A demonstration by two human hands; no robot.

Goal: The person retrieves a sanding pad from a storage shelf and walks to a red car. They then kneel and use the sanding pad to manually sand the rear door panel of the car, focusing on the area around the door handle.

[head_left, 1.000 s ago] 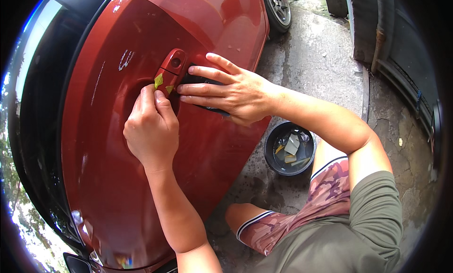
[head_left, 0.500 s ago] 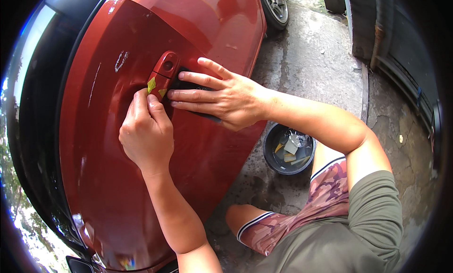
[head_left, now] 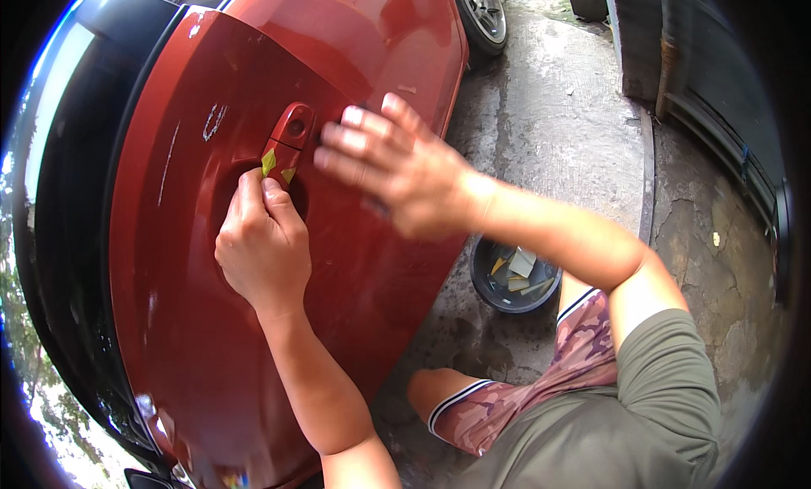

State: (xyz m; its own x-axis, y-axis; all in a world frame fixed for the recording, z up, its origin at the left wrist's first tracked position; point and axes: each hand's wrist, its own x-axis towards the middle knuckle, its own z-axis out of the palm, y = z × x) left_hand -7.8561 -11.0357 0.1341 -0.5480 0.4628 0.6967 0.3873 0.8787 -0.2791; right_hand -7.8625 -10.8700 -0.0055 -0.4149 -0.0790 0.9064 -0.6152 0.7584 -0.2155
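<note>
My left hand (head_left: 263, 231) is closed on the near end of the red car door handle (head_left: 291, 127), thumb and fingers pinched around it. Two small yellow-green tape pieces (head_left: 269, 162) stick to the handle by my fingertips. My right hand (head_left: 397, 172) is blurred, its fingers stretched and slightly spread, close to the red door panel (head_left: 338, 278) just right of the handle. Below its palm shows the dark edge of a black sandpaper sheet (head_left: 377, 207); the rest is hidden. Whether the sheet touches the panel, I cannot tell.
Pale scuffs (head_left: 214, 122) mark the door left of the handle. On the concrete ground (head_left: 562, 109) beside my knee stands a dark bucket (head_left: 494, 299) with water and several pale and yellow pieces. A car wheel (head_left: 481, 16) is at the top; a dark gate (head_left: 726, 100) stands right.
My right hand has lifted slightly and shifted right from beside the handle, the black sandpaper sheet moving with it. My left hand keeps its hold on the handle.
</note>
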